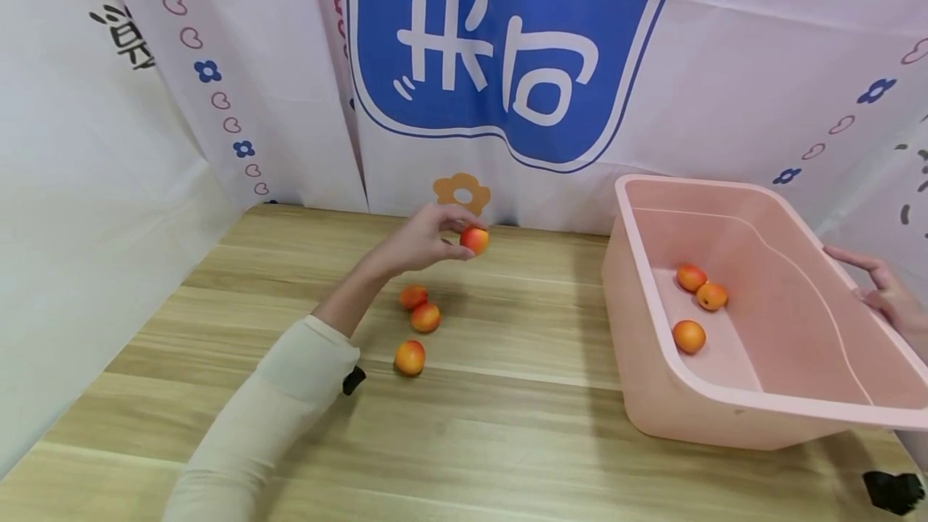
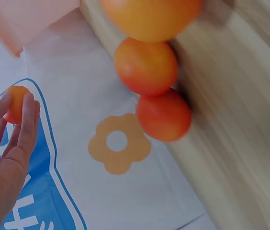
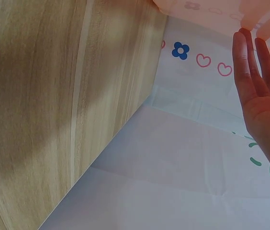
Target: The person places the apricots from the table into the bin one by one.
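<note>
Cream sleeve (image 1: 250,417) nearest us; we see a round, red-yellow fruit (image 1: 474,241), left hand (image 1: 424,242) pinching it; right hand (image 1: 897,300), fingers straight, touching pink tub (image 1: 696,416).

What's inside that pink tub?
Three orange-red fruits lie in the pink tub: two close together, one nearer the camera. Its left and front walls hide the bottom behind them, so anything there can't be seen.

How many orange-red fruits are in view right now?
7: one fruit pinched in the left hand, three on the table, three inside the pink tub. Others could be hidden behind the tub's walls.
</note>
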Demonstrator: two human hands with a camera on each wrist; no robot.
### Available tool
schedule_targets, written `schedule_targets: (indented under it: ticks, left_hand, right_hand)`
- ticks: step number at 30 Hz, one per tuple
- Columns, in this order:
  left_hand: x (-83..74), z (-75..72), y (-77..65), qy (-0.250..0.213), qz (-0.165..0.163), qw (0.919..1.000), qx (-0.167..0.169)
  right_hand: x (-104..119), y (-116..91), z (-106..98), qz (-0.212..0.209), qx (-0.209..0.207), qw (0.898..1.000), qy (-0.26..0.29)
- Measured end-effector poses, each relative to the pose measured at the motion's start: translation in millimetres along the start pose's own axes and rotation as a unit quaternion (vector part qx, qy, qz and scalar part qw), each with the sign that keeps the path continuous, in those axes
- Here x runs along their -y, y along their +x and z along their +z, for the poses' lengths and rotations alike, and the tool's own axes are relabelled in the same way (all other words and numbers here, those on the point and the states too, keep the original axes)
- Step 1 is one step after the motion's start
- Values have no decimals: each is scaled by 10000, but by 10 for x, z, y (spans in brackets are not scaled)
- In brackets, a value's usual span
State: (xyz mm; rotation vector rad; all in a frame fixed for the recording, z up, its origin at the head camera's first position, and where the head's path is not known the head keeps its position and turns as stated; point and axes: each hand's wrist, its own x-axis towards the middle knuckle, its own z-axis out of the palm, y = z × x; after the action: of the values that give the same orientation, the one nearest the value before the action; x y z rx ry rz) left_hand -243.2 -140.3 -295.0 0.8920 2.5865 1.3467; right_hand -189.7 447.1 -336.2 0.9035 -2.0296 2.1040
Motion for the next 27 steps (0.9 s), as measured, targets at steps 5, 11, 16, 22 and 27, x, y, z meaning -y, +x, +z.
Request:
schedule_targets:
  ticks: [5, 11, 16, 22, 27]
  left_hand:
    - [-60, 45, 94, -222, -48, 9997, -61]
    - [-176, 133, 212, 380, 245, 9987, -218]
    - [-316, 226, 323, 493, 401, 9978, -168]
    - [-491, 378, 469, 456, 650, 9968, 12]
    - [-699, 511, 583, 443, 587, 9971, 187]
  right_hand:
    - [-56, 31, -85, -309, 309, 9990, -79]
    - [-3, -5, 21, 96, -208, 9997, 115]
    - [46, -33, 101, 343, -522, 9977, 260]
    - [53, -43, 121, 367, -491, 9971, 447]
    - [44, -43, 103, 367, -438, 9975, 410]
